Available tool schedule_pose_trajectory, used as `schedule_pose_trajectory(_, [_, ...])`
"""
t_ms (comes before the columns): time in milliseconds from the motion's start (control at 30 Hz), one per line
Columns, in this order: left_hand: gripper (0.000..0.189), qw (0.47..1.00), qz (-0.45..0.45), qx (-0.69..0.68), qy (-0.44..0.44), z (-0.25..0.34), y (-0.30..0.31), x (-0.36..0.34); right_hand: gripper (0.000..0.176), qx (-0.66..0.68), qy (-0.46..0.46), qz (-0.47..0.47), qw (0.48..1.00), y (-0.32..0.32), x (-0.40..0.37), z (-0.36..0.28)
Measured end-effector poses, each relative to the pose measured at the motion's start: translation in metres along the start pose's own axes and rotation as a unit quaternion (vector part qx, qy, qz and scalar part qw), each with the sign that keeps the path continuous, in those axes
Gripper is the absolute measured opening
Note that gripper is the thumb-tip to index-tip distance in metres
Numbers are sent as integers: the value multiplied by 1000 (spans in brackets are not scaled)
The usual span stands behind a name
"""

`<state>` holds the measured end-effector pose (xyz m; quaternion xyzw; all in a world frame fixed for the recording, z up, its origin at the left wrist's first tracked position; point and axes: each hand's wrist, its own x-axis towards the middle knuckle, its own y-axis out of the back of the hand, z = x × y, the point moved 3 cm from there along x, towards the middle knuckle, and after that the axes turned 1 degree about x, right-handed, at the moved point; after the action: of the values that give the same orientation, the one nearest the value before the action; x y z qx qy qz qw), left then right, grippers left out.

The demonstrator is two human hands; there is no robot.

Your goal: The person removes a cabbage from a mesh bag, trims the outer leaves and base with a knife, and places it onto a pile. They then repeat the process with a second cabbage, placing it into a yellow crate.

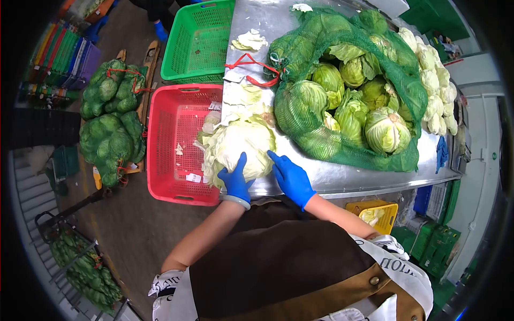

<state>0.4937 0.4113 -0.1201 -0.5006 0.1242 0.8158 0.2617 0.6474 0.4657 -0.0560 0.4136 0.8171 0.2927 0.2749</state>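
A large pale cabbage (243, 142) with loose outer leaves lies at the left edge of the metal table (342, 181), partly over the red crate (157, 139). My left hand (236, 179), in a blue glove, rests on the cabbage's near side with thumb and fingers apart. Also gloved in blue, my right hand (292, 179) is at the cabbage's right side, its index finger stretched toward the leaves and touching or nearly touching them. To the right, an open green net sack (305, 134) holds several green cabbages (386, 130).
A green crate (171, 51) stands beyond the red one. Pale cabbages (431, 75) are heaped at the table's right. Filled net sacks (110, 142) lie on a pallet at left. A yellow crate (388, 219) is below the table. Another person's gloved hand (160, 31) shows at the top.
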Motion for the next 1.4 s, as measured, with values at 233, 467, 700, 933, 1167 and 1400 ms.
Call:
schedule_pose_trajectory(233, [64,999,35,-5,-15,0,-8,-12,47,-95,2,5,995,-16,-15,-7])
schedule_pose_trajectory(467, [68,1000,1,-19,-21,-6,-5,-5,47,-93,-3,-15,996,-20,-16,-13])
schedule_pose_trajectory(700, [74,999,5,-36,-31,0,-9,-16,50,-174,-20,-23,984,-19,-32,1])
schedule_pose_trajectory(933, [76,998,25,-25,-55,4,0,-7,54,-174,-32,-4,984,-17,-33,6])
schedule_pose_trajectory(1167, [74,997,18,-39,-57,6,3,-2,43,-89,-75,84,990,-2,-43,18])
schedule_pose_trajectory(1400, [81,999,24,3,-43,26,15,-3,35,-21,-52,134,989,-6,-52,32])
